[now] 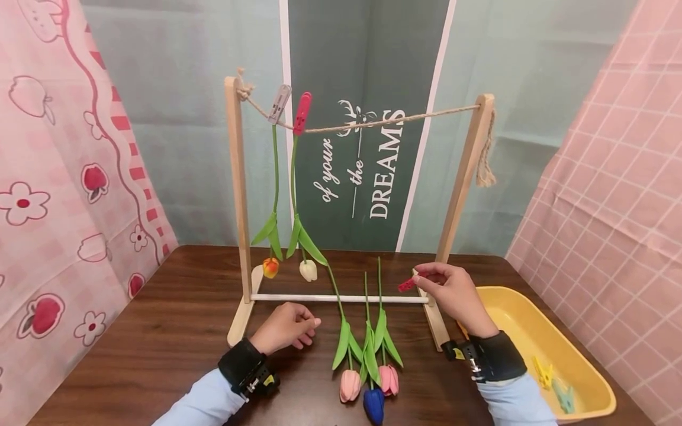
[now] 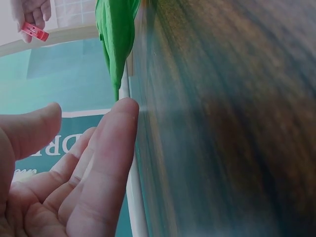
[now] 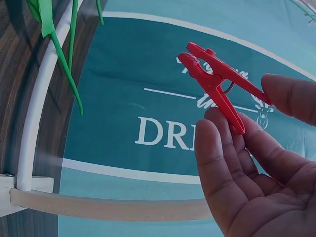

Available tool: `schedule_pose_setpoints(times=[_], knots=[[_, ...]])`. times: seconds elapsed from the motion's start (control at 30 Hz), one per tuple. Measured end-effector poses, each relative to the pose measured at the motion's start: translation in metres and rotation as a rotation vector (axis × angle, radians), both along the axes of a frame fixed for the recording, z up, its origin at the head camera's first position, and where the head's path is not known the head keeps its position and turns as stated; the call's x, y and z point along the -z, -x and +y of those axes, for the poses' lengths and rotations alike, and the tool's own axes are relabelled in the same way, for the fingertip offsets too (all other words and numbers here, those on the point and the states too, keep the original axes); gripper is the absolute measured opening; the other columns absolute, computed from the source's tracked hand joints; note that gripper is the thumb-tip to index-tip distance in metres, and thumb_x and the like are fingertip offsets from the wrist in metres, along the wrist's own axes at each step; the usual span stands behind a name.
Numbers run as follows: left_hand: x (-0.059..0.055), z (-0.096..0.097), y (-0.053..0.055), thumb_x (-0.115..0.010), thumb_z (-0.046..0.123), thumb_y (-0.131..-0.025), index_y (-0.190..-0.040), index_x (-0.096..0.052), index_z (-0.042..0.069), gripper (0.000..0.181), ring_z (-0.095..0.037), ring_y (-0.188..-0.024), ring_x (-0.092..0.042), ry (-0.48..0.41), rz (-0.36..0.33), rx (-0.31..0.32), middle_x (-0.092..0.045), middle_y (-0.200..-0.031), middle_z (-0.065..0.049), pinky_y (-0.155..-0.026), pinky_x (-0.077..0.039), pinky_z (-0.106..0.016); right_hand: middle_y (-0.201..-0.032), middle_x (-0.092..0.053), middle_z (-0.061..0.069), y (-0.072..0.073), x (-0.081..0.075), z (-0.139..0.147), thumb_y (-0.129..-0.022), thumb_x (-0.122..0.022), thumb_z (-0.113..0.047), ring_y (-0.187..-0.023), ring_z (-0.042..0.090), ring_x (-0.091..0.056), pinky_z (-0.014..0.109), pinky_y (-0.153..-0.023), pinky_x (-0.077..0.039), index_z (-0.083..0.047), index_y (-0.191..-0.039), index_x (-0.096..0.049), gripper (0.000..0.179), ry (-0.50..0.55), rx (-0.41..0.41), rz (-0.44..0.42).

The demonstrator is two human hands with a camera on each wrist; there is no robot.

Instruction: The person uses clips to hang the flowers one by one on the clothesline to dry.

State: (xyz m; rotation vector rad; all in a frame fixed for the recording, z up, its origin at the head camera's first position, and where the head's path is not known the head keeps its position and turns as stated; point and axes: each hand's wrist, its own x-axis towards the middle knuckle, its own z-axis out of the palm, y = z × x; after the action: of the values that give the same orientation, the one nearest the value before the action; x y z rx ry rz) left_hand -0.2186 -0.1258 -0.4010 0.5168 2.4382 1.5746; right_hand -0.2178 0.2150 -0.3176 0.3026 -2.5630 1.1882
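Between thumb and fingers my right hand point(image 1: 450, 293) pinches a red clothespin point(image 3: 217, 81) by its handles, near the frame's right post. My left hand point(image 1: 288, 327) hovers low over the table with relaxed fingers and holds nothing. Just to its right lie artificial tulips: a pink one point(image 1: 350, 386), a blue one point(image 1: 374, 406) and another pink one point(image 1: 390, 380), stems pointing away. From the rope point(image 1: 362, 125) hang an orange-yellow tulip point(image 1: 270, 268), under a grey clothespin point(image 1: 279, 105), and a white tulip point(image 1: 308, 270), under a red clothespin point(image 1: 302, 113), blooms down.
A wooden frame point(image 1: 238, 195) with a white crossbar point(image 1: 341, 299) stands on the brown table point(image 1: 176, 331). At the right, a yellow tray point(image 1: 575, 355) contains a yellow clothespin point(image 1: 543, 373) and a pale green one point(image 1: 563, 397). Printed curtains surround the table.
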Motion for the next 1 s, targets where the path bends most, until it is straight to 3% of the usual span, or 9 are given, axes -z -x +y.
schedule_pose_setpoints(times=[0.4, 0.73, 1.0], knots=[[-0.002, 0.004, 0.001, -0.066, 0.020, -0.094, -0.090, -0.063, -0.006, 0.027, -0.022, -0.064, -0.068, 0.015, -0.005, -0.009, -0.066, -0.075, -0.010, -0.054, -0.056, -0.034, -0.087, -0.070, 0.006, 0.003, 0.001, 0.003, -0.089, -0.072, -0.019, -0.075, 0.021, -0.061, 0.031, -0.061, -0.048, -0.002, -0.105, -0.071, 0.023, -0.008, -0.009, -0.007], [0.002, 0.020, 0.011, -0.064, 0.019, -0.095, -0.093, -0.062, -0.010, 0.029, -0.021, -0.066, -0.068, -0.019, -0.039, 0.018, -0.067, -0.078, -0.013, -0.055, -0.057, -0.034, -0.087, -0.070, 0.005, 0.002, 0.002, 0.001, -0.089, -0.073, -0.018, -0.074, 0.020, -0.060, 0.032, -0.062, -0.049, -0.002, -0.103, -0.072, 0.021, 0.001, -0.015, -0.005], [-0.003, 0.041, 0.023, -0.064, 0.014, -0.095, -0.099, -0.061, -0.015, 0.029, -0.026, -0.069, -0.069, -0.042, -0.141, 0.018, -0.067, -0.082, -0.018, -0.060, -0.058, -0.038, -0.088, -0.070, 0.006, -0.001, -0.001, 0.002, -0.089, -0.073, -0.019, -0.077, 0.021, -0.061, 0.034, -0.065, -0.050, -0.002, -0.104, -0.072, 0.023, 0.018, -0.027, -0.012]])
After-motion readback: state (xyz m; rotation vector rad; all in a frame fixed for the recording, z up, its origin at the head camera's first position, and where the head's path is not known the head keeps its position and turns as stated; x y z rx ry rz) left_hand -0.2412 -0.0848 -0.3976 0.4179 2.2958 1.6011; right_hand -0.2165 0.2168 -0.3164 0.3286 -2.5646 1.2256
